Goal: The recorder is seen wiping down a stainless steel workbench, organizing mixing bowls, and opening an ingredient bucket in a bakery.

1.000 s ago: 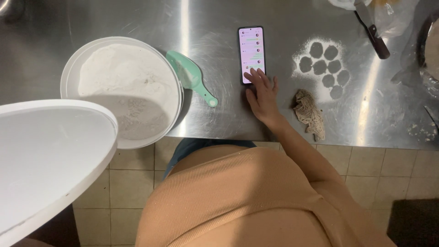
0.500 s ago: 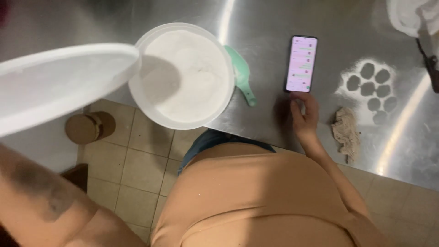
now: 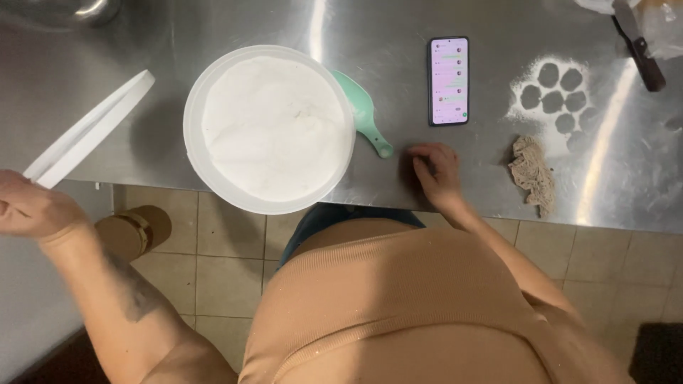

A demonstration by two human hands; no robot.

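Note:
My left hand [image 3: 32,210] grips a round white lid [image 3: 89,128] by its near edge and holds it tilted, out to the left of a white bucket [image 3: 206,171]. The bucket stands open on the steel counter [image 3: 398,85] and is full of white flour. A mint green scoop [image 3: 359,114] lies against the bucket's right side. My right hand [image 3: 435,171] rests on the counter with fingers curled, empty, just below a lit phone [image 3: 449,80] lying flat.
Flour is dusted on the counter at the right with several round bare patches [image 3: 558,96]. A crumpled beige rag [image 3: 533,174] lies near it. A dark-handled tool [image 3: 639,50] lies at the top right. Beige floor tiles [image 3: 213,263] show below the counter edge.
The lid has swung away to the left, off the bucket's side and down. My right hand has left the phone and come down onto the counter below it.

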